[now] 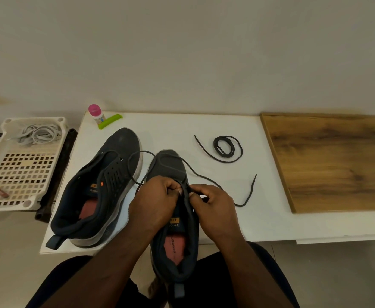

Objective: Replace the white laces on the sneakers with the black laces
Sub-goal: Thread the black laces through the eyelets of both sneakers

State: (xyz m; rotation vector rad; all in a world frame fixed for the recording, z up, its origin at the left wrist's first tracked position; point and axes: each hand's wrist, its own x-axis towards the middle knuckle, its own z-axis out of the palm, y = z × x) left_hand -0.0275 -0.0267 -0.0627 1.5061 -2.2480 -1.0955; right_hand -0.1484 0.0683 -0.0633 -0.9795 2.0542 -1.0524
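Two dark grey sneakers lie on a white board (204, 123). The left sneaker (106, 181) has no lace and leans on its side. The right sneaker (173, 218) points away from me, its heel over the board's front edge. My left hand (155, 196) and my right hand (211, 201) meet over its eyelets, and both pinch a black lace (204, 176) threaded through it. That lace's ends trail to the left and to the right. A second black lace (225, 146) lies coiled on the board. The white laces (40, 133) sit in a basket.
A white plastic basket (20, 172) stands to the left of the board. A small bottle with a pink cap (96, 113) and a green clip (110, 121) lie at the board's far left corner. A wooden panel (337, 163) lies on the right.
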